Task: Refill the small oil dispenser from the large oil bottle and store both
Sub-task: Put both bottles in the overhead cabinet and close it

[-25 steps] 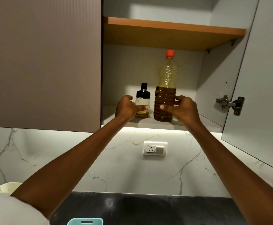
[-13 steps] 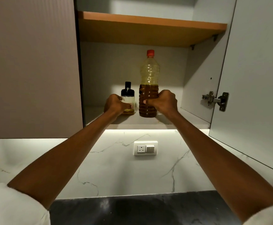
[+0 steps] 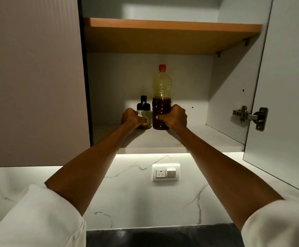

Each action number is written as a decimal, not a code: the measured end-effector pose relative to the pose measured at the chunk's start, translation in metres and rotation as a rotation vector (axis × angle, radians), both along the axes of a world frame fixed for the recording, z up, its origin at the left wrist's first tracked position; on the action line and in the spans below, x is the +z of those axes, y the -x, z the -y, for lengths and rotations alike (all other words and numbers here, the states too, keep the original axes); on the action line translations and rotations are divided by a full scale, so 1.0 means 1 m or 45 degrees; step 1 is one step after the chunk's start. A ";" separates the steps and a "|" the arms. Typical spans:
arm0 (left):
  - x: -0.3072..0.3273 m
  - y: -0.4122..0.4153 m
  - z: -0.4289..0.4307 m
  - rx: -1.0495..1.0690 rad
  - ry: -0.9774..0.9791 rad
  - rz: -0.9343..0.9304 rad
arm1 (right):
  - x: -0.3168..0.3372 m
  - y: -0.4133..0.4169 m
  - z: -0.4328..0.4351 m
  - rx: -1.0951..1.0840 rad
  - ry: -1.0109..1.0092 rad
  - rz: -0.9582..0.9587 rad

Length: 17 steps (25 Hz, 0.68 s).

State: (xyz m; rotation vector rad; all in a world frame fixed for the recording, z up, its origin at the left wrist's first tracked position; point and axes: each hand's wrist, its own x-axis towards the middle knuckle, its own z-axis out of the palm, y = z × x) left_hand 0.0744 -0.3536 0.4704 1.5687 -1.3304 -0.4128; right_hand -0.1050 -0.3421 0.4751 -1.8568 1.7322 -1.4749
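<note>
bottle [image 3: 161, 97]: tall ribbed clear plastic, orange cap, dark oil inside, sitting on cupboard's lower shelf [image 3: 163, 139]
dispenser [image 3: 143, 112]: small glass jar, black spout, touching bottle's left
right hand [image 3: 174, 116]: wrapping bottle's base
left hand [image 3: 133, 118]: gripping dispenser

Open white wall cabinet [image 3: 163, 139], lower shelf: left hand [image 3: 131, 118] grips small black-capped glass oil dispenser [image 3: 143, 113]; at its 3 o'clock, touching, right hand [image 3: 174, 116] grips tall red-capped clear plastic oil bottle [image 3: 162, 93].
</note>
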 end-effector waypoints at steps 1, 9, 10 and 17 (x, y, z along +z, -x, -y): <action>0.000 0.000 0.004 0.015 0.000 0.000 | 0.000 -0.001 0.004 0.004 -0.010 -0.004; 0.007 -0.001 0.024 0.058 -0.025 0.121 | 0.002 -0.006 0.019 0.011 -0.014 -0.028; 0.005 -0.001 0.027 0.050 -0.029 0.126 | 0.001 -0.006 0.020 0.007 -0.012 -0.029; 0.001 -0.002 0.030 0.053 -0.038 0.157 | -0.001 -0.004 0.022 0.017 -0.002 -0.016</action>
